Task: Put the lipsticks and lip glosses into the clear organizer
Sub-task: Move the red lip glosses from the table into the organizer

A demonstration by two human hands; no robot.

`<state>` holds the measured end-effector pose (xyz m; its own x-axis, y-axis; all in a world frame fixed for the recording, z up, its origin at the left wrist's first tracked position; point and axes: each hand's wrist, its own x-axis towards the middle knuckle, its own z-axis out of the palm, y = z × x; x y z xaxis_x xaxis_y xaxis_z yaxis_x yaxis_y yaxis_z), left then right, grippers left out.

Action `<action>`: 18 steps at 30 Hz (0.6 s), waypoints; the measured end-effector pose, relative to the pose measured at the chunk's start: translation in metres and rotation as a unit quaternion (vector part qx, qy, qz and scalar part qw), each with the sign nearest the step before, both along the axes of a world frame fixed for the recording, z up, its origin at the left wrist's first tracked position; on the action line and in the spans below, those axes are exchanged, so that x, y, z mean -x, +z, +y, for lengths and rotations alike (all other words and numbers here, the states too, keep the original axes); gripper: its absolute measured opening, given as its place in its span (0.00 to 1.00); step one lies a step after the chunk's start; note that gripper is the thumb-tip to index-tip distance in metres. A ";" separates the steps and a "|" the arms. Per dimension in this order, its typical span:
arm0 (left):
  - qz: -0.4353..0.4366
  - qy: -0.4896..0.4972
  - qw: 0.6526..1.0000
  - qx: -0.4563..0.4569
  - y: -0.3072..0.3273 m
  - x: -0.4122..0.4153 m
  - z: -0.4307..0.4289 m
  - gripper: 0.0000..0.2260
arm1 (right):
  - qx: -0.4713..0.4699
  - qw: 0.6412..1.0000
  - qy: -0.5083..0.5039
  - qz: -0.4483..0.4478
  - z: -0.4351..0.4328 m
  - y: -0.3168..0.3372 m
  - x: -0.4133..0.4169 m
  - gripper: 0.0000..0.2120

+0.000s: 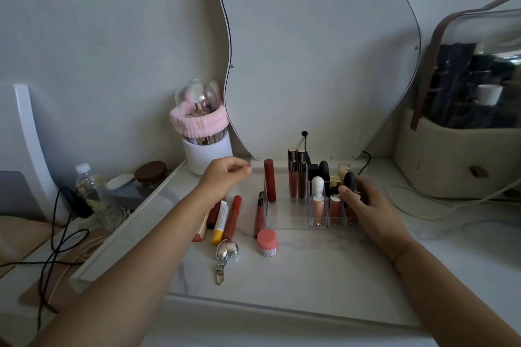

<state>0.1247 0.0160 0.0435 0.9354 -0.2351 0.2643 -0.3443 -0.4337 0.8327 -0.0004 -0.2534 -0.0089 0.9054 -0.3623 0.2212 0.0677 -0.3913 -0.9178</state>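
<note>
The task looks about half done: the clear organizer already holds several lipsticks while a few tubes lie left of it on the surface, the right hand grips its right side and the left hand, loosely closed, holds nothing I can see.

The clear acrylic organizer with small compartments stands in the middle of the frame, slightly to the right. Inside it a dark red cylindrical lipstick stands upright at the left end, and two tall brown-red lip gloss tubes with black caps stand side by side near the back. A peach lip gloss with a white rounded cap stands in a front compartment. Left of the organizer, a red slim lip tube and a white tube with a yellow cap lie flat, and a dark red gloss tube with a black cap lies just beside its left wall.
</note>
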 end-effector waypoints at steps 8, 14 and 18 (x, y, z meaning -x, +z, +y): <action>0.025 -0.035 0.961 -0.273 -0.015 -0.007 -0.029 0.10 | 0.005 1.000 -0.002 0.001 0.001 0.001 0.001 0.22; 0.056 -0.013 0.950 -0.305 -0.006 -0.008 -0.035 0.12 | 0.006 1.000 0.003 0.007 0.001 0.001 0.001 0.23; 0.081 0.008 0.956 -0.281 -0.006 -0.012 -0.037 0.12 | 0.004 1.000 -0.002 0.002 0.001 0.002 0.001 0.22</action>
<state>0.1365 -0.0208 0.0371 0.9578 -0.2833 -0.0478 -0.2209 -0.8325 0.5081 -0.0018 -0.2524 -0.0072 0.9053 -0.3633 0.2201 0.0620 -0.3995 -0.9146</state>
